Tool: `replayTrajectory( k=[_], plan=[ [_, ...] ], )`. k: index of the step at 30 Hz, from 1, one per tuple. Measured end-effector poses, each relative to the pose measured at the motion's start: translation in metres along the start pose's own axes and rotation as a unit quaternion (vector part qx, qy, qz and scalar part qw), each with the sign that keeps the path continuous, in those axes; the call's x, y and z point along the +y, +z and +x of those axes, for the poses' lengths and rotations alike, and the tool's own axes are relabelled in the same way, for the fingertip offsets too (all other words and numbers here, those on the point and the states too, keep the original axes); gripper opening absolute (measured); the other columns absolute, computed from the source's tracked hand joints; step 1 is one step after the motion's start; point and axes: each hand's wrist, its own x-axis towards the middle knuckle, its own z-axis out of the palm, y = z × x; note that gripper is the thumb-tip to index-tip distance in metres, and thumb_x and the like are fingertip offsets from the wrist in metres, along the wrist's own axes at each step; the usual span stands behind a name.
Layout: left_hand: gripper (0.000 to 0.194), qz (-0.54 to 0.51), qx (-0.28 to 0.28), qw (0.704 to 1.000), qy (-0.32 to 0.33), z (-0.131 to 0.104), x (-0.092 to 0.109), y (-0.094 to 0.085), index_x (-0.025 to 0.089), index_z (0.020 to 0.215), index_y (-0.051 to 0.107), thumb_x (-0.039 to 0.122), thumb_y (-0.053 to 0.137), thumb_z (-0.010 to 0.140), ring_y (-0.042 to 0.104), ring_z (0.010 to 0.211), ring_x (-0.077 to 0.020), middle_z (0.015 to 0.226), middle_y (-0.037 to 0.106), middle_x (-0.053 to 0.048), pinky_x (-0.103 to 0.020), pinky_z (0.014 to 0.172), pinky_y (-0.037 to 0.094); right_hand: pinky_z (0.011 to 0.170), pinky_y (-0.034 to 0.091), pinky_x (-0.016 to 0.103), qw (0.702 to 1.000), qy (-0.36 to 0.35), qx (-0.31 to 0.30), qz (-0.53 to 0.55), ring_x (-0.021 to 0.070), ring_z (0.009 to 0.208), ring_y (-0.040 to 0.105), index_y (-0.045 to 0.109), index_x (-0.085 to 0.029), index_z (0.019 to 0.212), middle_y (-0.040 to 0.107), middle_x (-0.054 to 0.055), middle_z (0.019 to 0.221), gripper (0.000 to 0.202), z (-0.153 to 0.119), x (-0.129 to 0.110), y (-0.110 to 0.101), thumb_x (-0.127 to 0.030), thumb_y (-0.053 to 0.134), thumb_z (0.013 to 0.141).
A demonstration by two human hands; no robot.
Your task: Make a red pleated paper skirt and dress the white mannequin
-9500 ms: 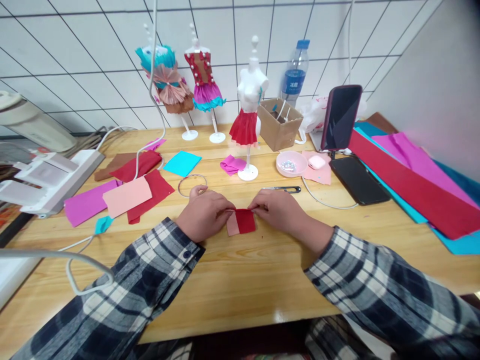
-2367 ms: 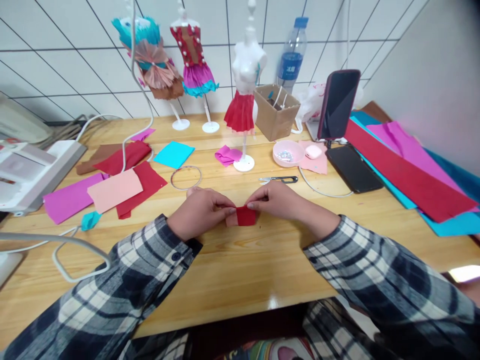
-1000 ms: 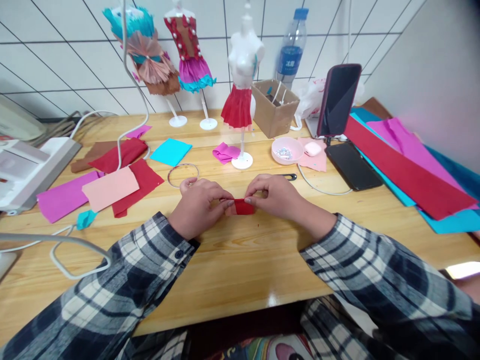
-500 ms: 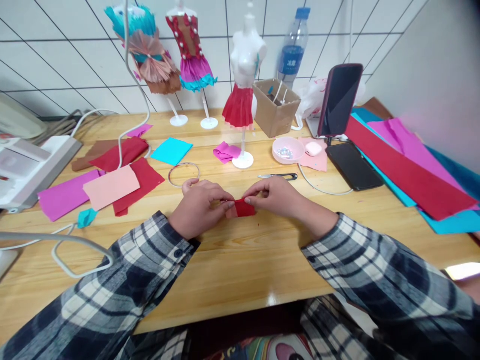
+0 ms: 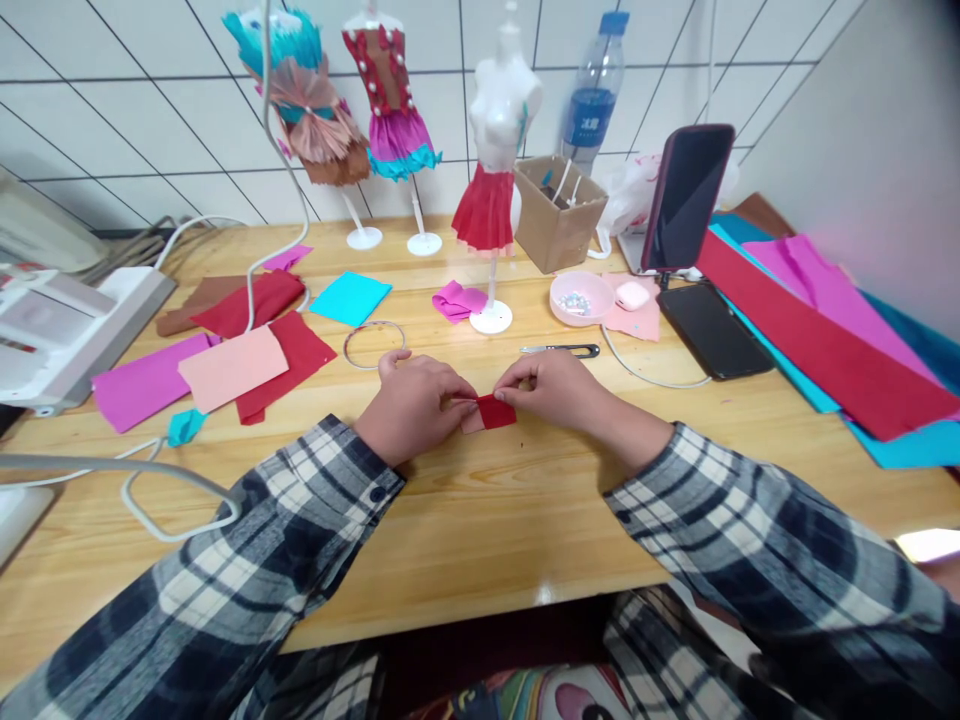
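Note:
Between my two hands is a small piece of red and pink paper (image 5: 496, 412), low over the wooden table. My left hand (image 5: 420, 405) pinches its left end, and my right hand (image 5: 553, 388) pinches its upper right edge. Just beyond my right hand lies a small snipper tool (image 5: 562, 351). A thin ring (image 5: 373, 345) rests beyond my left hand. Farther back stands a white mannequin (image 5: 506, 110) in a red pleated skirt (image 5: 485, 212), with a folded magenta piece (image 5: 456, 300) at its base.
Two dressed mannequins (image 5: 319, 115) stand at the back left, beside a cardboard box (image 5: 559, 225) and a bottle (image 5: 594, 105). Coloured sheets (image 5: 234, 368) lie left, longer strips (image 5: 832, 345) right. A bead bowl (image 5: 581, 298), phones (image 5: 712, 330) and a white cable (image 5: 180, 490) are around.
The whole view has shifted slightly, so things appear a little farther right. Both hands keep their pinch on the red and pink piece, and a bit more of it shows.

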Motion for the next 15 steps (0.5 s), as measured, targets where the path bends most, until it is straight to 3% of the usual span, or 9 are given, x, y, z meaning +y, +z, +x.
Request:
replayTrajectory(
  k=[6, 15],
  plan=[
    [0.014, 0.017, 0.007, 1.000, 0.007, -0.0002, 0.0008, 0.0017, 0.027, 0.081, 0.074, 0.032, 0.061, 0.080, 0.062, 0.091, -0.0250, 0.084, 0.075, -0.002, -0.057, 0.099, 0.018, 0.073, 0.044, 0.028, 0.997, -0.058, 0.027, -0.039, 0.0171, 0.086, 0.065, 0.077, -0.027, 0.098, 0.074, 0.001, 0.097, 0.021, -0.0013, 0.0047, -0.0013, -0.030, 0.072, 0.078],
    [0.016, 0.016, 0.001, 1.000, 0.016, -0.0020, -0.0016, 0.0001, 0.028, 0.084, 0.073, 0.031, 0.058, 0.082, 0.063, 0.095, -0.0253, 0.088, 0.075, -0.001, -0.058, 0.100, 0.018, 0.067, 0.039, 0.026, 0.990, -0.064, 0.025, -0.125, 0.0168, 0.086, 0.064, 0.075, -0.029, 0.088, 0.073, -0.002, 0.092, 0.016, -0.0029, -0.0003, -0.0040, -0.021, 0.063, 0.081]
  ],
)
